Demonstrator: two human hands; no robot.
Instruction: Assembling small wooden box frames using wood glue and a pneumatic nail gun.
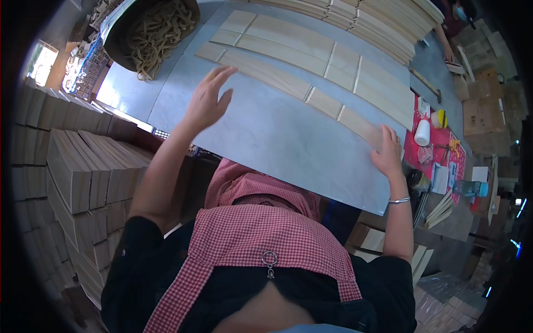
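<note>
A narrow pale wooden board (266, 76) with several cross grooves lies on the grey tabletop (277, 133). My left hand (210, 99) is near its left end, fingers stretched and thumb apart, holding nothing. At the other end, my right hand (388, 152) has its fingers extended against or just over the board's tip; whether it presses there I cannot tell. Beyond the narrow board lies a wider grooved panel (288, 47), with a thin gap between them.
Stacked long boards (355, 19) fill the far side. A bin of tan bands (161, 39) stands far left. To the right are a white bottle (422, 133), a yellow tape roll (439, 119) and a hammer (426, 84). Wooden pieces (83, 172) are piled at left. Another person's hand (448, 54) shows far right.
</note>
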